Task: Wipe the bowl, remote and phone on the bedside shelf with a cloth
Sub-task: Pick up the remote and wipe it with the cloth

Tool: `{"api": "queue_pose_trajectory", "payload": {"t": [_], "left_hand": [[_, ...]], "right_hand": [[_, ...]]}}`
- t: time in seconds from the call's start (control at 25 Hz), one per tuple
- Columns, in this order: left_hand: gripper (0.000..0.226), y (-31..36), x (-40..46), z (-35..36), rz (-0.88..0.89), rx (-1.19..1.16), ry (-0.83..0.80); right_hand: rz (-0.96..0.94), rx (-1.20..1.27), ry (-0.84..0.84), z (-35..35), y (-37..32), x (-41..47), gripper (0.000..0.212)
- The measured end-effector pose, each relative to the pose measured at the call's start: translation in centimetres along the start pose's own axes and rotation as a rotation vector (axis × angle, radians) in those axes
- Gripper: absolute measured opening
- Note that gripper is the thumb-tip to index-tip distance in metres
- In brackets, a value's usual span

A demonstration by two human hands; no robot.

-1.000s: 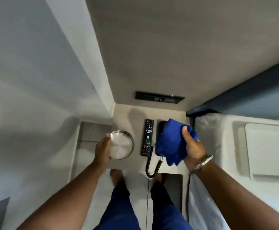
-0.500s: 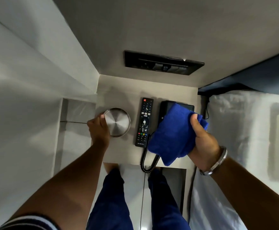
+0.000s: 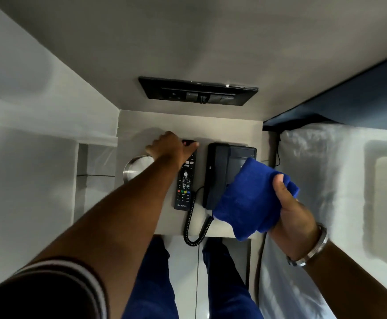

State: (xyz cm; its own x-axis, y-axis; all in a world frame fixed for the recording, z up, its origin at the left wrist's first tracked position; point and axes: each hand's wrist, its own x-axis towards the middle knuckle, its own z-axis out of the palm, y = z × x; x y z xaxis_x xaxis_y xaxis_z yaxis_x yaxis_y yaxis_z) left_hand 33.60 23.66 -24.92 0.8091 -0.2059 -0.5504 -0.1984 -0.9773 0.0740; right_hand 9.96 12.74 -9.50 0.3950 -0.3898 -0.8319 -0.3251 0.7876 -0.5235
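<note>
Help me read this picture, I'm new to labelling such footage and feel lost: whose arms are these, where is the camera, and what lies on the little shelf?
There is no machine here: a person wears a wide-angle camera on the head, so you look down along their own arms and legs. The bedside shelf holds three things: a round metal bowl on the left, a black remote in the middle, and a black corded phone on the right. The left hand reaches over the bowl and rests on the far end of the remote. The right hand grips a folded blue cloth above the phone. The white bedding lies to the right.
</note>
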Motion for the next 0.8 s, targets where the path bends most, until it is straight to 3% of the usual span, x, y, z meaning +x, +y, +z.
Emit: {"api": "queue_pose_trajectory", "payload": {"t": [0.04, 0.12, 0.24, 0.32, 0.44, 0.56, 0.68, 0.8], "left_hand": [[0.095, 1.2, 0.5, 0.2, -0.058, -0.034, -0.117], [0.088, 2.2, 0.9, 1.1, -0.067, -0.137, -0.201], [0.046, 2.0, 0.5, 1.3, -0.007, -0.336, -0.147], [0.037, 1.4, -0.8, -0.9, 0.013, -0.570, -0.139], [0.027, -0.2, -3.9, -8.0, 0.002, -1.096, -0.173], [0.024, -2.3, -9.5, -18.3, 0.008, -1.451, -0.444], [0.028, -5.8, -15.0, -28.0, 0.013, -1.673, -0.591], [0.055, -9.4, -20.6, -35.8, 0.025, -1.864, -0.713]], "right_hand": [[-0.007, 0.004, -0.009, -0.4, -0.2, -0.1, 0.037], [-0.027, 0.004, -0.009, -1.1, -0.5, -0.4, 0.037], [-0.057, 0.037, 0.032, -1.8, -1.2, -1.4, 0.040], [-0.090, 0.071, 0.036, -1.6, -1.9, -3.1, 0.042], [-0.137, 0.073, -0.023, -0.1, -3.7, -6.9, 0.039], [-0.207, 0.055, -0.122, 3.1, -6.6, -12.3, 0.047], [-0.261, 0.075, -0.246, 7.1, -9.4, -17.4, 0.048], [-0.322, 0.080, -0.416, 11.4, -11.8, -21.6, 0.049]]}}
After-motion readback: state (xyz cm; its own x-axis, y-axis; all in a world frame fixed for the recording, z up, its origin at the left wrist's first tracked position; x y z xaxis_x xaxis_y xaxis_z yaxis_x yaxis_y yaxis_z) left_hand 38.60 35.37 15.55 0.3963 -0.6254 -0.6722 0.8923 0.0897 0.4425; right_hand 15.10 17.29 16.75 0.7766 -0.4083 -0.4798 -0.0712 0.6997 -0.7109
